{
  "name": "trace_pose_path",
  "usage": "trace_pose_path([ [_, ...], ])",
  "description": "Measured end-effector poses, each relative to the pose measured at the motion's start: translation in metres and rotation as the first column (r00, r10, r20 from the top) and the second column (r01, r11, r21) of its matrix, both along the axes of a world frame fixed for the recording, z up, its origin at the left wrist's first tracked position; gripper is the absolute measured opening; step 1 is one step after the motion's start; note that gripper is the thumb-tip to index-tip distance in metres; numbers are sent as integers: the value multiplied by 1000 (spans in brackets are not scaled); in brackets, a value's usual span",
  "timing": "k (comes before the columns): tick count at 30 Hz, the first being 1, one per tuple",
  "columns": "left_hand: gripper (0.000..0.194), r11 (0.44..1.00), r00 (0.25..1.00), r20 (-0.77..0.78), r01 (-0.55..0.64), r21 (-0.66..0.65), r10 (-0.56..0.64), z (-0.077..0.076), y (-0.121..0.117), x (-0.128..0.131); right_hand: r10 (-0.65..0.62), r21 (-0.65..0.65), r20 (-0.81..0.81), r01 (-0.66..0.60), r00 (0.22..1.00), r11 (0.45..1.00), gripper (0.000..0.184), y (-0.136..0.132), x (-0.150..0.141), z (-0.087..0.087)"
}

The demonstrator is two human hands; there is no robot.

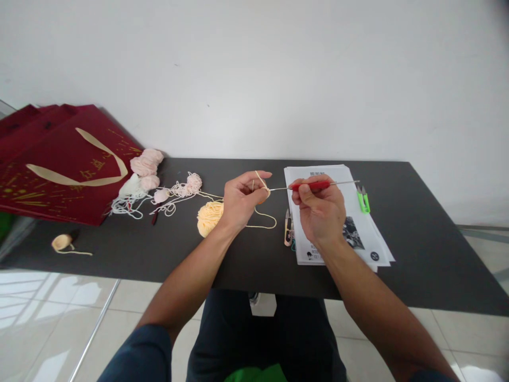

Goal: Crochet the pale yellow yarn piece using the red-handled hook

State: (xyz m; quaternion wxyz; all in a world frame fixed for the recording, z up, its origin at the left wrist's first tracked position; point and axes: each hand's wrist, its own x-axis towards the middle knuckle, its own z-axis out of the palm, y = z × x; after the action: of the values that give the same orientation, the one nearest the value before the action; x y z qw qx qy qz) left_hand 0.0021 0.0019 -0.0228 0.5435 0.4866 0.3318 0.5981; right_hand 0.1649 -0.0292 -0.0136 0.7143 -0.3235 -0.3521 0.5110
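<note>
My right hand grips a crochet hook by its red handle, its thin metal shaft pointing left. The hook's tip reaches the fingertips of my left hand, which pinch a strand of pale yellow yarn. Yarn passes over the raised index finger, and a small bit of it shows at the pinch; its form is too small to make out. A loose loop of the strand hangs below the left hand, near a yellow yarn ball on the dark table.
Printed sheets lie beneath my right hand, with green thread snips and pale-handled snips beside them. Dark red gift bags, pink yarn and tangled strands occupy the left. A small cream crocheted piece lies front left.
</note>
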Motion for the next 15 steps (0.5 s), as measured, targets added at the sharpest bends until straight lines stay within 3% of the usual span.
trace_pose_path([
  [4, 15, 999, 1000, 10, -7, -44, 8, 1, -4, 5, 61, -85, -73, -67, 995, 994, 19, 0, -5, -4],
  [10, 20, 997, 999, 34, -10, -82, 13, 1, -6, 8, 84, -123, -125, -99, 989, 987, 19, -2, -16, -7],
  [15, 15, 999, 1000, -2, -23, -32, 23, -1, -4, 6, 86, -157, -106, -102, 991, 982, 19, -1, -17, -8],
])
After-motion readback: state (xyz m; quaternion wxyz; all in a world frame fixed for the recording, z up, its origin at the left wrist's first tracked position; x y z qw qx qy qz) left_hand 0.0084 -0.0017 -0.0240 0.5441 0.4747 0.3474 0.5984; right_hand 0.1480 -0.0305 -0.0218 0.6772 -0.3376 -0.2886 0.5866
